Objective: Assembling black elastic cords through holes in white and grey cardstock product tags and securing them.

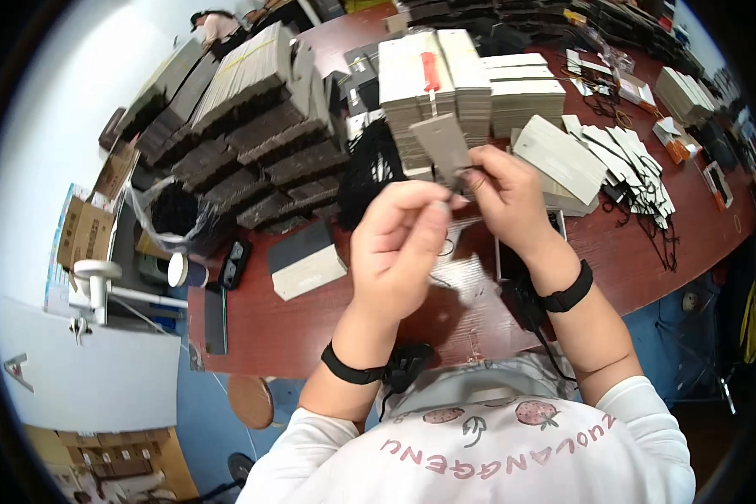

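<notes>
Raised over the table, my right hand (508, 197) is closed on the lower end of a grey card tag (441, 141), which tilts up and away from me. Beside it, my left hand (399, 248) has thumb and forefinger pinched together close to the tag's end. A thin dark cord (448, 246) hangs in a loop under those fingertips; the exact grip is partly hidden. Just beyond my left hand lies a bundle of black cords (371, 168). Behind the tag stand tall stacks of pale cards (412, 84).
Dark stacked cards (277, 139) rise at the left. Tags with black cords (626, 164) spread on the right, beside a pile of pale cards (563, 160). A grey-and-white card stack (307, 265), a black case (234, 264) and a paper cup (185, 270) sit near the left edge.
</notes>
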`<state>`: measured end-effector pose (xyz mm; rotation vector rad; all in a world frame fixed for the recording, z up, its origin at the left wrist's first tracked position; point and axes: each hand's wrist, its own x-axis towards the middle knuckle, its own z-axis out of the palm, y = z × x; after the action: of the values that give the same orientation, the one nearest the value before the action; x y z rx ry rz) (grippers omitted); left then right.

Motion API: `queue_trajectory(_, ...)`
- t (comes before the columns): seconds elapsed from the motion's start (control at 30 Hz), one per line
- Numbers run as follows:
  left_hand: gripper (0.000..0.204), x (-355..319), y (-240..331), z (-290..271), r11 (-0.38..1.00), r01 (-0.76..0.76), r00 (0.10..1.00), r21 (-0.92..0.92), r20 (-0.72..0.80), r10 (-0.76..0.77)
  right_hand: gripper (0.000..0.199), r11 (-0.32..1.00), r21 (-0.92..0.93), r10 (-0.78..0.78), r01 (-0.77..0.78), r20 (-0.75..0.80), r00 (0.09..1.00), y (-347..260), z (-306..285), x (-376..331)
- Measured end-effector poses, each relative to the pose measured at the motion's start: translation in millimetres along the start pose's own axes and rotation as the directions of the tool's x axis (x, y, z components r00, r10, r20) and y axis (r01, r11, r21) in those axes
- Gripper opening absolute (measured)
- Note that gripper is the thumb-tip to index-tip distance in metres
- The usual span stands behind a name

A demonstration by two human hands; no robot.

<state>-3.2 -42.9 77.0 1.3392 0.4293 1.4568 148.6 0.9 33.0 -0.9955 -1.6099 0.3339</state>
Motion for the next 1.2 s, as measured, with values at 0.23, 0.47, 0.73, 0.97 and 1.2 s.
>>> queue_trajectory(0.23, 0.008, -36, 0, -40, 0.808, 0.424, 0.865, 0.408, 0.081, -0.495, 0.012, 0.955, 0.297, 0.037, -0.024, -0.037, 0.999, 1, 3, -2)
queue_trajectory(0.47, 0.027, -75, 41, -150, 0.413, 0.487, 0.872, 0.77, -0.405, -0.274, 0.008, 0.998, 0.046, 0.034, -0.042, 0.165, 0.986, -12, -7, -2)
queue_trajectory(0.73, 0.017, -76, 68, -229, 0.229, 0.442, 0.896, 0.867, -0.435, -0.085, 0.014, 0.931, -0.226, 0.364, -0.285, 0.59, 0.721, -12, -86, -20)
queue_trajectory(0.97, 0.027, -30, 47, -255, 0.135, 0.246, 0.92, 0.96, -0.188, -0.344, 0.016, 0.781, -0.556, 0.566, -0.284, 0.438, 0.699, 1, -113, -39)
queue_trajectory(1.2, 0.033, -48, 45, -208, 0.044, 0.122, 0.946, 0.992, -0.103, -0.308, 0.012, 0.822, -0.475, 0.505, -0.315, 0.35, 0.789, 14, -122, -43)
